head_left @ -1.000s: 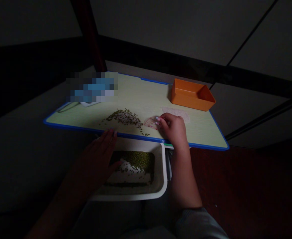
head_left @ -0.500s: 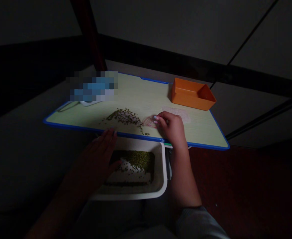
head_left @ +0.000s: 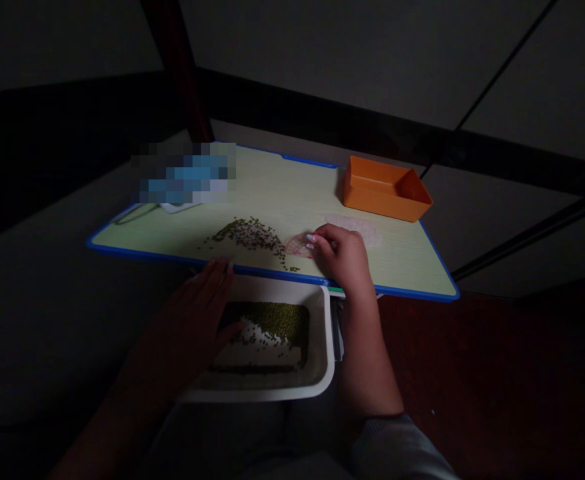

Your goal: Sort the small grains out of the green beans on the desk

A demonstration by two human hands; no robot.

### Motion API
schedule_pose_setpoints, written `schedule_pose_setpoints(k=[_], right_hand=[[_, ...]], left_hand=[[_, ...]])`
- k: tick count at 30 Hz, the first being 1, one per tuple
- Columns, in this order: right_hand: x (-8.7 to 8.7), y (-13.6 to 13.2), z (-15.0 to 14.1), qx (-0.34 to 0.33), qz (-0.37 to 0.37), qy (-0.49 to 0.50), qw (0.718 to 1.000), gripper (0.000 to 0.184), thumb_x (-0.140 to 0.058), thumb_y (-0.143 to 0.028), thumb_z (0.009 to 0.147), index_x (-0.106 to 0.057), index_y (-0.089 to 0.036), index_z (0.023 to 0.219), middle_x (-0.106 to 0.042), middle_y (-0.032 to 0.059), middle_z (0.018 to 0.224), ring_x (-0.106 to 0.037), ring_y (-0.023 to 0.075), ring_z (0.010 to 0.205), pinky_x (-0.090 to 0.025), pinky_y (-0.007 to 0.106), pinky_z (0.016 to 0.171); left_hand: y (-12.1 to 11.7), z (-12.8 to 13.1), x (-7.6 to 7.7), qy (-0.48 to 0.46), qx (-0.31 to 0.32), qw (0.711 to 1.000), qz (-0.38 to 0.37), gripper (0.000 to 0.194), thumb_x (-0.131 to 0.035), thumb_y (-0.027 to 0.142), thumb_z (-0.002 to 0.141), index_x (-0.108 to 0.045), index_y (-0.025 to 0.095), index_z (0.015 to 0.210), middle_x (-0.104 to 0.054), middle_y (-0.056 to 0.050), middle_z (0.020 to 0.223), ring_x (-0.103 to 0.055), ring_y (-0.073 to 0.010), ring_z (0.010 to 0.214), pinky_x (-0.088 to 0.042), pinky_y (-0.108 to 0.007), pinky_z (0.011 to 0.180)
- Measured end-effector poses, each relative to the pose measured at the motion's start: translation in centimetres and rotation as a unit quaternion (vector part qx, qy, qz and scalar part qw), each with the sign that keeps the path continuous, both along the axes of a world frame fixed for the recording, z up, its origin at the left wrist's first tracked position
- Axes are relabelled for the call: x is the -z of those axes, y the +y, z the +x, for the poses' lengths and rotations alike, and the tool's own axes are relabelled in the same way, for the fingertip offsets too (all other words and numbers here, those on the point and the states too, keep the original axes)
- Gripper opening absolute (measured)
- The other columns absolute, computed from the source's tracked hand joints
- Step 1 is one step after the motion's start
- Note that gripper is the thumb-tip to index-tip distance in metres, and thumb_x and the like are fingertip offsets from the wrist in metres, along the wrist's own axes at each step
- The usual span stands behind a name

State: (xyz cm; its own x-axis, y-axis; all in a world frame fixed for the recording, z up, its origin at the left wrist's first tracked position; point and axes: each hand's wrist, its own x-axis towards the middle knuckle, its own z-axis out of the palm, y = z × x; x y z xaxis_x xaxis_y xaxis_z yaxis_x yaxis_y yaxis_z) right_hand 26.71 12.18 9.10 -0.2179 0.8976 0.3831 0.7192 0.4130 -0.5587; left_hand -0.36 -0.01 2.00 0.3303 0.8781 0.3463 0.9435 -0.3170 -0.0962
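My right hand (head_left: 345, 257) is closed in a pinch on a see-through pinkish half-round protractor (head_left: 296, 247), which lies against the tabletop. Just left of the protractor spreads a loose heap of small green beans (head_left: 252, 233), with a few strays near the table's front edge. My left hand (head_left: 200, 307) rests with its fingers stretched out over the left side of a white plastic tub (head_left: 325, 373), fingertips by the table edge. More green beans (head_left: 285, 320) lie in the tub, mostly along its far side, and white bottom shows between them.
The pale green table (head_left: 272, 187) has a blue rim. At its back right stands an orange open box (head_left: 385, 200); a whitish flat patch (head_left: 360, 228) lies in front of it. A blurred-out blue and white item (head_left: 187, 183) sits at the back left.
My right hand has shifted slightly left with the protractor, bringing its edge closer to the heap of beans. My left hand and the tub have stayed in place.
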Motion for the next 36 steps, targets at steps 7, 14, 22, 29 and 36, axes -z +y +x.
schedule_pose_setpoints(k=[7, 14, 22, 29, 36], right_hand=[[0.0, -0.1, 0.2, -0.027, -0.009, 0.011, 1.0, 0.018, -0.06, -0.027, 0.097, -0.074, -0.024, 0.087, -0.076, 0.0031, 0.082, -0.065, 0.0187, 0.077, -0.041, 0.033, 0.078], [-0.1, -0.1, 0.1, -0.023, -0.004, 0.004, 1.0, 0.018, -0.059, -0.028, 0.097, -0.075, -0.024, 0.087, -0.077, 0.0036, 0.085, -0.066, 0.0193, 0.079, -0.041, 0.034, 0.079], [-0.1, -0.3, 0.4, -0.033, -0.01, 0.004, 0.999, 0.017, -0.061, -0.027, 0.097, -0.075, -0.024, 0.086, -0.077, 0.0033, 0.083, -0.066, 0.0191, 0.077, -0.042, 0.035, 0.078], [0.0, -0.3, 0.1, -0.046, -0.005, 0.01, 0.999, 0.017, -0.062, -0.029, 0.097, -0.075, -0.024, 0.087, -0.076, 0.002, 0.081, -0.066, 0.018, 0.076, -0.042, 0.034, 0.079], [0.1, -0.3, -0.4, -0.035, 0.004, -0.004, 0.999, 0.017, -0.062, -0.028, 0.098, -0.075, -0.023, 0.087, -0.076, 0.0031, 0.082, -0.066, 0.0179, 0.076, -0.042, 0.033, 0.079]], left_hand=[[-0.2, 0.5, -0.9, 0.024, -0.022, 0.999, -0.033, 0.084, -0.042, 0.054, 0.094, -0.01, 0.011, 0.159, -0.03, -0.023, 0.167, -0.032, -0.0344, 0.156, -0.037, -0.051, 0.123], [-0.2, 0.4, -0.9, 0.018, -0.023, 0.999, -0.045, 0.085, -0.045, 0.053, 0.093, -0.011, 0.012, 0.159, -0.028, -0.023, 0.168, -0.031, -0.0346, 0.156, -0.036, -0.052, 0.124], [-0.3, 0.5, -1.1, 0.025, -0.017, 0.999, -0.043, 0.084, -0.045, 0.053, 0.094, -0.013, 0.01, 0.158, -0.031, -0.025, 0.166, -0.034, -0.036, 0.155, -0.039, -0.053, 0.122], [-0.1, 0.4, -0.9, 0.008, -0.02, 0.999, -0.045, 0.084, -0.047, 0.053, 0.092, -0.016, 0.01, 0.158, -0.03, -0.024, 0.167, -0.033, -0.0365, 0.155, -0.038, -0.054, 0.123], [-0.1, 0.2, -0.4, 0.005, -0.014, 0.999, -0.032, 0.085, -0.043, 0.054, 0.093, -0.011, 0.012, 0.16, -0.029, -0.022, 0.168, -0.032, -0.0355, 0.156, -0.036, -0.053, 0.123]])
